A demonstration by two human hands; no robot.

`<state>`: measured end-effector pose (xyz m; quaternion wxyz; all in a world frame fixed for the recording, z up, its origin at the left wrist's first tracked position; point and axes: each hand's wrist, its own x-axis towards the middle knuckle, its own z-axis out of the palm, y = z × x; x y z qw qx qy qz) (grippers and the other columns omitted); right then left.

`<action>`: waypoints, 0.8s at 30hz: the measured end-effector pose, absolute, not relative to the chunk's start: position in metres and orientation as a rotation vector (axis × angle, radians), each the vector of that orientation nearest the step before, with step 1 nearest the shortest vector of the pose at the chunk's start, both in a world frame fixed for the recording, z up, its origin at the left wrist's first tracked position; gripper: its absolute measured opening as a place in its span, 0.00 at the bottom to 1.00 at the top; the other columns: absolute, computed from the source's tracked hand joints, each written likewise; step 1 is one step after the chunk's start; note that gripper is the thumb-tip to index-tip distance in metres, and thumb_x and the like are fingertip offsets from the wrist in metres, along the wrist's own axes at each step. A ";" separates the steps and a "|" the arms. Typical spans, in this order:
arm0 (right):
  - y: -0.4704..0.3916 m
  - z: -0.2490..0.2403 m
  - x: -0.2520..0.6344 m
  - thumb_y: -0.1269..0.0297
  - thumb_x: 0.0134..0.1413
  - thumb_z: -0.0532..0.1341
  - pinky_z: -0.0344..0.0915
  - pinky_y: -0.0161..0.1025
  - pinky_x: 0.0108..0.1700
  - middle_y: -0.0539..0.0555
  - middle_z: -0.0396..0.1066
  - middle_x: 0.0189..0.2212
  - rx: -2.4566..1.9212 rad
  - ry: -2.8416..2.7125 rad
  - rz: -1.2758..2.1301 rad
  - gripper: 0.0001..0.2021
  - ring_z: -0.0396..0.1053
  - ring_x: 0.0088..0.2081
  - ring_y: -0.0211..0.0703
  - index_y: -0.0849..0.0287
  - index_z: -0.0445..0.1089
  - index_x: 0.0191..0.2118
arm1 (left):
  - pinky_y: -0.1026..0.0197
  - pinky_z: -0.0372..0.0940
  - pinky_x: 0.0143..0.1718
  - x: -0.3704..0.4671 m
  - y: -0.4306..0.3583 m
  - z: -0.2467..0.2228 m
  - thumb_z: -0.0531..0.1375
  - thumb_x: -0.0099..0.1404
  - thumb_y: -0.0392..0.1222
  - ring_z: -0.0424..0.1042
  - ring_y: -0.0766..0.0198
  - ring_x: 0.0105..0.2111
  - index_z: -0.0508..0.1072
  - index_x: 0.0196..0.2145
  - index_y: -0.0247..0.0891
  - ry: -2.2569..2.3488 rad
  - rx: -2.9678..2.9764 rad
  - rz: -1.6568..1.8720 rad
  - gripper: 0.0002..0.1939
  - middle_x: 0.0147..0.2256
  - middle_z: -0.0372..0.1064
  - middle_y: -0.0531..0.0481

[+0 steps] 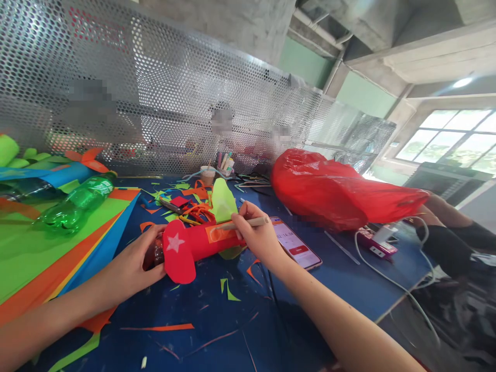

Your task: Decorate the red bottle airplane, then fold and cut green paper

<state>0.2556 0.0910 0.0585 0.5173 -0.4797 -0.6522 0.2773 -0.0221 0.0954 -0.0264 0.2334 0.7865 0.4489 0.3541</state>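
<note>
A bottle wrapped in red paper (201,244) lies on its side on the blue table. My left hand (145,258) is wrapped round its brown, uncovered end, beside a red paper piece with a pale star (179,251). An orange paper patch (221,232) is on the wrap. My right hand (253,230) grips a pale brown pen (251,223), whose tip rests at the patch. Behind the pen stands a lime-green paper fin (223,200), and another green piece shows partly under the bottle.
At the left, a green bottle (79,204) lies on coloured sheets (77,263). A phone (296,245), a red plastic bag (329,188) and a power strip (375,243) are on the right. Paper scraps, a cup (208,176) and markers (225,163) lie behind.
</note>
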 end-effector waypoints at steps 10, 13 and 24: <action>0.091 0.061 0.257 0.63 0.49 0.57 0.51 0.35 0.23 0.41 0.58 0.13 -1.161 -1.558 0.634 0.11 0.53 0.17 0.35 0.52 0.55 0.22 | 0.41 0.67 0.58 -0.023 0.094 -0.024 0.60 0.65 0.55 0.69 0.42 0.59 0.59 0.63 0.42 1.225 2.103 0.933 0.32 0.62 0.66 0.37; 0.091 0.062 0.256 0.63 0.49 0.57 0.51 0.35 0.23 0.41 0.58 0.13 -1.161 -1.564 0.631 0.10 0.54 0.18 0.35 0.52 0.55 0.22 | 0.41 0.67 0.58 -0.023 0.093 -0.023 0.60 0.64 0.55 0.70 0.42 0.58 0.59 0.62 0.41 1.232 2.103 0.929 0.33 0.61 0.67 0.37; 0.091 0.061 0.256 0.62 0.49 0.57 0.51 0.35 0.23 0.41 0.58 0.12 -1.164 -1.552 0.637 0.10 0.54 0.17 0.35 0.52 0.55 0.22 | 0.40 0.65 0.60 -0.022 0.094 -0.024 0.59 0.65 0.56 0.69 0.43 0.59 0.59 0.62 0.41 1.202 2.071 0.913 0.33 0.62 0.65 0.36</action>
